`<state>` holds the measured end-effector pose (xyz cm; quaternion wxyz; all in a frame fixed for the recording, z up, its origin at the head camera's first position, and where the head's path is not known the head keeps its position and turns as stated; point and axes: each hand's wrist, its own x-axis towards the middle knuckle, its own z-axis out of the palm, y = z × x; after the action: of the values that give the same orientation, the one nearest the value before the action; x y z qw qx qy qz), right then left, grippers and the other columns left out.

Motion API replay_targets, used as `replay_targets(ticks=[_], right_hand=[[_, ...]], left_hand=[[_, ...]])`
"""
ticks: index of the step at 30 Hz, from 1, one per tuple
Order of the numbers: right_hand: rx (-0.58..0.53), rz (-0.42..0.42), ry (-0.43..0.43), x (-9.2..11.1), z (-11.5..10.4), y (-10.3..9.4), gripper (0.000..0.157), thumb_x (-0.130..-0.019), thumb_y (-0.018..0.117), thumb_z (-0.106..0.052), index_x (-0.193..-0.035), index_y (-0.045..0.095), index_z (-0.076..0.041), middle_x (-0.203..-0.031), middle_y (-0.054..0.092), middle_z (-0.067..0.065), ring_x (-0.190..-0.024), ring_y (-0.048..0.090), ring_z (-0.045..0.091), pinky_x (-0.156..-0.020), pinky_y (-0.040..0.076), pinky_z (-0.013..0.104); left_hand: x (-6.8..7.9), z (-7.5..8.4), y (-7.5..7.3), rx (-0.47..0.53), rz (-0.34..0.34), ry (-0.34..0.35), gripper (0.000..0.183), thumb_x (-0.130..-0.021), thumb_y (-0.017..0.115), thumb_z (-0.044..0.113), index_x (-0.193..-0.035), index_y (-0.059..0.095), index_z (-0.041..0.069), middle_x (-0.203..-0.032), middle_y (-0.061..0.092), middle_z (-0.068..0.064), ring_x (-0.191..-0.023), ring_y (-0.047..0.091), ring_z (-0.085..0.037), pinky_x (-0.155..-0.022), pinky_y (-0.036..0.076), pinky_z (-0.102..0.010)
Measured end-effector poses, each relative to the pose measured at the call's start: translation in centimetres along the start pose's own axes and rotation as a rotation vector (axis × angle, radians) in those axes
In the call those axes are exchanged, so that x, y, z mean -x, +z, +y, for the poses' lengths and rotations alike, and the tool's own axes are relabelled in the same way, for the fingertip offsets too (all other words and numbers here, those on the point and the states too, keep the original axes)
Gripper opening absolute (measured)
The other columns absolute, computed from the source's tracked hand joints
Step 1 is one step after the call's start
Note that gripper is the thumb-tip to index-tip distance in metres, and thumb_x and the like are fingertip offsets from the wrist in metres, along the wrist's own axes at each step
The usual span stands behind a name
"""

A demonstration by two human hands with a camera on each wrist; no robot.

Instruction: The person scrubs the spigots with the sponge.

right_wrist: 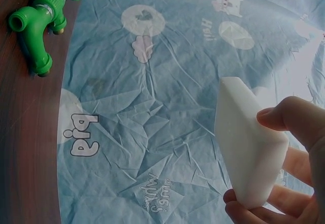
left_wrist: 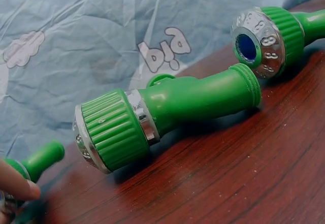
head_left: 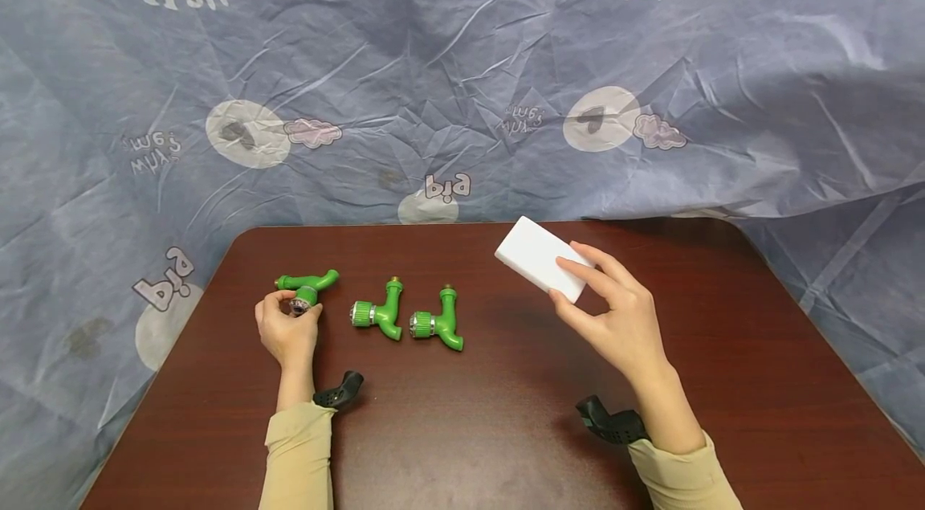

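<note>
Fabric (head_left: 448, 52), blue-grey, printed and creased, sweeps from 9 o'clock over 12 to 3 in the head view. Beneath it a dark red-brown table (head_left: 470, 438) spreads around 6 o'clock. Two pale yellow sleeves reach in over it, the left sleeve (head_left: 298, 454) at 7 o'clock and the right sleeve (head_left: 679, 470) between 4 and 5. The right hand (head_left: 614, 313) is at 4 o'clock, its thumb and fingers well parted by what they pinch, a white block. The left hand (head_left: 289, 333), at 8 o'clock, has its thumb and fingers bent in on the handle end of a green tap, only modestly apart. The white block (head_left: 542, 257) is tilted and raised off the tabletop, its free end pointing toward 10 o'clock. The held tap (head_left: 307, 295) has its spout toward 2 o'clock and its handle toward 6; whether it touches the wood I cannot tell. Two more lie near each other, the middle tap (head_left: 385, 313) between 7 and 8 o'clock and the right tap (head_left: 446, 321) just past 6, both handles facing 9. A black attachment sits at each wrist.
</note>
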<state>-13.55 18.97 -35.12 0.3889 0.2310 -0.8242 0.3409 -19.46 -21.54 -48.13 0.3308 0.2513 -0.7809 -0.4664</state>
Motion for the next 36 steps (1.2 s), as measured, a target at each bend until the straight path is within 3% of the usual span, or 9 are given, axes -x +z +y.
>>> replay_targets(ticks=[6,10,14,17,21,26,31,34,36], right_hand=[[0.0,-0.005,0.001,0.1,0.1,0.1,0.035,-0.071,0.074,-0.018,-0.105,0.073,-0.01,-0.117,0.063,0.006,-0.1,0.061,0.023,-0.084,0.039,0.011],[-0.007,-0.006,-0.003,0.1,0.2,0.1,0.035,-0.071,0.074,-0.018,-0.105,0.073,-0.01,-0.117,0.063,0.006,-0.1,0.061,0.023,-0.084,0.039,0.01],[-0.01,-0.007,-0.006,0.0,0.2,0.0,0.035,-0.07,0.074,-0.017,-0.105,0.073,-0.01,-0.117,0.063,0.007,-0.1,0.061,0.023,-0.085,0.039,0.01],[-0.011,-0.007,-0.005,0.0,0.2,0.0,0.035,-0.07,0.074,-0.017,-0.105,0.073,-0.01,-0.117,0.063,0.007,-0.101,0.061,0.023,-0.085,0.039,0.01],[-0.007,-0.008,0.001,-0.1,0.2,0.0,0.036,-0.07,0.075,-0.017,-0.105,0.073,-0.01,-0.117,0.063,0.006,-0.101,0.061,0.023,-0.085,0.039,0.01],[-0.002,-0.01,0.006,0.0,0.2,-0.1,0.036,-0.07,0.075,-0.017,-0.105,0.073,-0.01,-0.117,0.063,0.007,-0.101,0.061,0.023,-0.084,0.039,0.01],[-0.006,-0.009,0.005,0.0,0.2,-0.1,0.036,-0.07,0.075,-0.017,-0.105,0.073,-0.01,-0.117,0.063,0.007,-0.101,0.061,0.023,-0.085,0.039,0.01],[-0.009,-0.006,0.003,0.0,0.2,0.0,0.036,-0.07,0.075,-0.017,-0.105,0.073,-0.01,-0.117,0.063,0.006,-0.101,0.061,0.023,-0.085,0.039,0.01],[-0.012,-0.005,0.002,0.0,0.2,0.0,0.036,-0.069,0.076,-0.016,-0.104,0.073,-0.01,-0.117,0.063,0.007,-0.101,0.061,0.023,-0.085,0.04,0.01]], left_hand=[[0.1,-0.2,0.0,-0.06,-0.058,0.0,0.039,-0.068,0.08,0.004,-0.101,0.06,0.003,-0.104,0.051,-0.017,-0.092,0.05,-0.034,-0.086,0.038,-0.047],[0.1,0.4,-0.1,-0.016,0.025,0.108,0.033,-0.069,0.08,0.008,-0.098,0.064,0.001,-0.104,0.055,-0.017,-0.099,0.049,-0.034,-0.092,0.036,-0.046],[0.0,1.5,-0.5,0.058,0.095,0.244,0.025,-0.073,0.079,0.011,-0.092,0.068,-0.001,-0.099,0.059,-0.017,-0.092,0.054,-0.033,-0.082,0.042,-0.029],[-0.1,2.3,-0.8,0.095,0.051,0.237,0.023,-0.077,0.076,0.014,-0.093,0.069,-0.002,-0.095,0.06,-0.017,-0.079,0.056,-0.028,-0.067,0.041,-0.019],[0.0,2.8,-1.1,0.077,-0.079,0.15,0.024,-0.08,0.076,0.022,-0.094,0.071,0.004,-0.089,0.065,-0.012,-0.071,0.06,-0.014,-0.059,0.042,-0.015],[0.2,3.0,-1.2,0.072,-0.342,0.042,0.034,-0.08,0.075,0.033,-0.103,0.071,0.008,-0.094,0.069,-0.011,-0.065,0.065,-0.01,-0.052,0.048,-0.017],[0.1,2.7,-1.4,0.116,-0.672,-0.075,0.051,-0.08,0.075,0.034,-0.122,0.062,0.007,-0.119,0.061,-0.011,-0.08,0.064,-0.004,-0.071,0.055,-0.025],[0.0,2.4,-1.4,0.155,-0.846,-0.128,0.059,-0.081,0.075,0.028,-0.131,0.053,0.006,-0.13,0.053,-0.014,-0.099,0.062,-0.012,-0.082,0.054,-0.033],[-0.1,2.1,-1.4,0.156,-0.91,-0.128,0.062,-0.08,0.076,0.023,-0.134,0.05,0.007,-0.134,0.05,-0.014,-0.109,0.058,-0.021,-0.086,0.052,-0.036]])
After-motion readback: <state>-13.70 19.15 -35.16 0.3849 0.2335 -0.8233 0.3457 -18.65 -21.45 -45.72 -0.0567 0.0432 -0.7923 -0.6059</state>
